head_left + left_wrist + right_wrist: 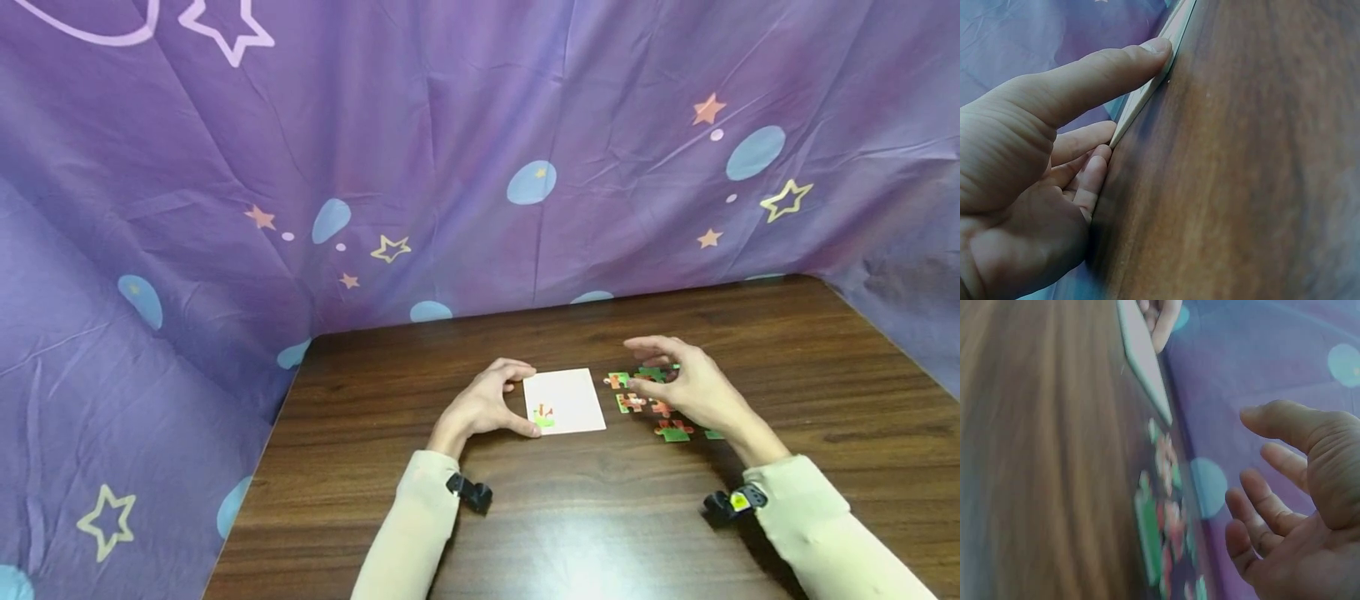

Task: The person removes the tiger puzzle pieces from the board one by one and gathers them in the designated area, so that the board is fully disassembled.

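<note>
A thin white square board (570,398) lies on the table, with a small green-and-red patch (543,416) at its near left corner. My left hand (491,404) grips the board's left side, thumb at the near corner and fingers at the far one. In the left wrist view the thumb (1110,75) presses on the board's edge. Right of the board lie several loose jigsaw pieces (673,431), coloured green and red. Over them hovers my right hand (693,387), fingers apart and bent loosely, holding nothing; it hides some pieces. The right wrist view shows its palm (1310,550) side.
The brown wooden table (360,500) runs back to a purple cloth (465,167) with stars and blue ovals, which also hangs along the left and right sides. Black wrist devices (471,493) sit on both sleeves.
</note>
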The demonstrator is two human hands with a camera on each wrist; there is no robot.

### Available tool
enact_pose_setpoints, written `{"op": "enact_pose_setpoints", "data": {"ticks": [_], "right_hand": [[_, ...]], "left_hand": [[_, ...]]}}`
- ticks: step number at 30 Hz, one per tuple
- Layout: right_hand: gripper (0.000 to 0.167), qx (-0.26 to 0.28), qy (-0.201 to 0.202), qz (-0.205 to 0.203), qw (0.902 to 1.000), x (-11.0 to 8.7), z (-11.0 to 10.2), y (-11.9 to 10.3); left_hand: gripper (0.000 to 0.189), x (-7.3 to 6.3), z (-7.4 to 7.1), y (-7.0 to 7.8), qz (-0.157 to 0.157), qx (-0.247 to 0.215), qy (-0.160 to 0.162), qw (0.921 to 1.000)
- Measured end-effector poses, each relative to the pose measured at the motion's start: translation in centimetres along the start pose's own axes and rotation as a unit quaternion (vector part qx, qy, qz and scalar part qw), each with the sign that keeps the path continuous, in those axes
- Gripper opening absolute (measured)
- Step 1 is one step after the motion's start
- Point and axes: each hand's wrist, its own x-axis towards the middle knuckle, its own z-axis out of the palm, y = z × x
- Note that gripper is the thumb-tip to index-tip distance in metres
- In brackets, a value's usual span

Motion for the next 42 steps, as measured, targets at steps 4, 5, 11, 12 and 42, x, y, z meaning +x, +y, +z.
{"op": "enact_pose_setpoints", "data": {"ticks": [4,5,11,12,42], "right_hand": [[0.062,0.023,-0.011,-0.009,0.9996,0.8,1.0,-1.4],[0.062,0.033,-0.017,-0.006,0.9993,0.8,1.3,-1.7],[0.056,0.091,-0.065,-0.009,0.9937,0.6,2.8,-2.6],[0.055,0.098,-0.073,-0.015,0.9924,0.7,3.1,-2.9],[0.053,0.046,-0.166,0.003,0.9851,2.1,9.4,-3.8]], "left_hand": [[0.098,0.0,0.1,0.0,-0.001,-0.003,0.002,1.0],[0.099,0.0,0.2,0.0,0.0,-0.003,0.001,1.0],[0.098,0.0,1.1,0.0,0.001,0.002,-0.006,1.0],[0.098,0.0,1.1,0.1,0.001,0.002,-0.005,1.0],[0.1,-0.2,-0.1,-0.2,0.015,0.013,-0.008,0.9998]]}}
